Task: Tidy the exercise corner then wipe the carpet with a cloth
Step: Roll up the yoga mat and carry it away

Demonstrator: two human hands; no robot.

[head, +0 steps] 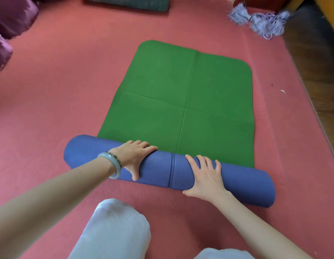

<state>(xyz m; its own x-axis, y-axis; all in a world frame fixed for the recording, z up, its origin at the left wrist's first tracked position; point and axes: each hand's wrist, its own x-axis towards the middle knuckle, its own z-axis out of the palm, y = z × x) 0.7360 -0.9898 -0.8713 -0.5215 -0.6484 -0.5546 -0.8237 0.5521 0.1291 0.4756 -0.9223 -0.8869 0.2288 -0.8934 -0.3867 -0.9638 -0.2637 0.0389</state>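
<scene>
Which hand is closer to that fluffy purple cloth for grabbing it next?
The right hand. It presses the mat roll on the same side as the cloth; the left hand sits farther off.

Both hands (136, 156) on the mat roll (169, 171), carpet (50, 90) beneath.

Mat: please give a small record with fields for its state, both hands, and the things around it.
mat: partly rolled, green face up, flat part on the carpet
roll: blue outside, at the near end of the mat
left hand: rests on the roll, bracelet on the wrist
right hand: flat on the roll, fingers spread
carpet: red
cloth: purple, fringed, far right, apart from the mat
</scene>
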